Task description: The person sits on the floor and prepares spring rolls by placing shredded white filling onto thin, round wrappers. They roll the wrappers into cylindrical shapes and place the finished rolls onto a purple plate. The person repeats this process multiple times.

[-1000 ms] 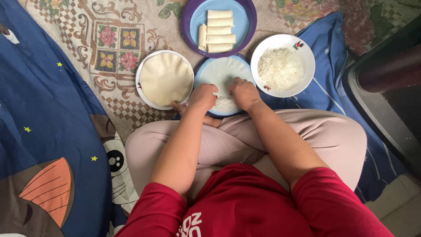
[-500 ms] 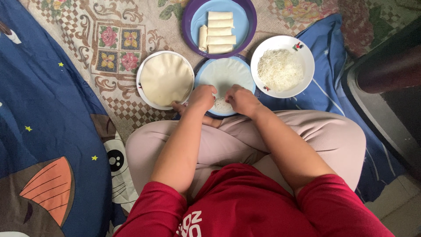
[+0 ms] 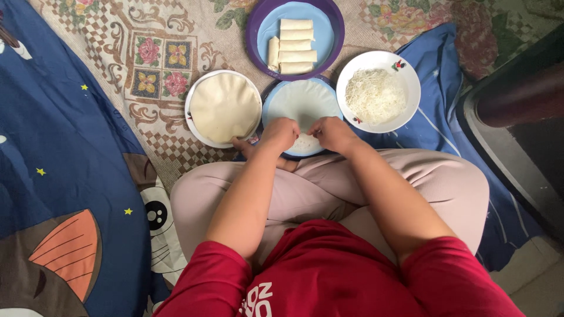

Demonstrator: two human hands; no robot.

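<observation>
Both hands drawn closer since earlier frame: left hand (image 3: 280, 132) and right hand (image 3: 332, 132) pinch near edge of wrapper (image 3: 301, 101) on blue plate (image 3: 270, 101), over noodle filling (image 3: 305, 143). Folding step; next needs tight even roll.

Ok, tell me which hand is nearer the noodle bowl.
Right. The right hand is just below and left of the noodle bowl; the left hand sits further left, across the wrapper.

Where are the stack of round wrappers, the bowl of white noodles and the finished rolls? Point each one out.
stack of round wrappers (image 3: 225, 107), head view, middle of the top sheet.
bowl of white noodles (image 3: 407, 69), head view, bare white rim.
finished rolls (image 3: 295, 46), head view, middle roll of the row.
</observation>
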